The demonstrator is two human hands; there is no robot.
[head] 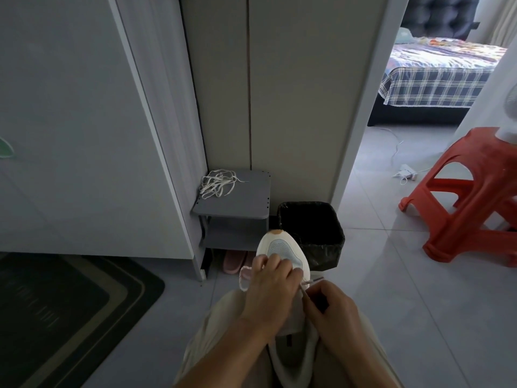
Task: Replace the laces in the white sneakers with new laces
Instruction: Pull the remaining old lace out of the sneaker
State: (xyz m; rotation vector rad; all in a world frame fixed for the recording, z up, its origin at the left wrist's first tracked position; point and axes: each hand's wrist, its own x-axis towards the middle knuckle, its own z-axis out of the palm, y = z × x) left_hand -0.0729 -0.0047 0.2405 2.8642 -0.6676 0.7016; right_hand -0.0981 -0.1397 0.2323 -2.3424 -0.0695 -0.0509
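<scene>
A white sneaker (pixel 282 249) with a pale blue toe panel lies on my lap, toe pointing away from me. My left hand (pixel 270 292) grips it across the lacing area and hides the eyelets. My right hand (pixel 333 312) pinches a lace end (pixel 313 281) that sticks out beside the shoe's right edge. A loose heap of white laces (pixel 218 183) lies on the grey shoe rack (pixel 246 203) ahead of me. The second sneaker is not in view.
A black-lined bin (pixel 313 233) stands right of the rack, just beyond the sneaker's toe. Pink slippers (pixel 235 260) sit under the rack. A red plastic stool (pixel 470 197) stands at right, a dark doormat (pixel 64 309) at left. A doorway opens onto a bedroom.
</scene>
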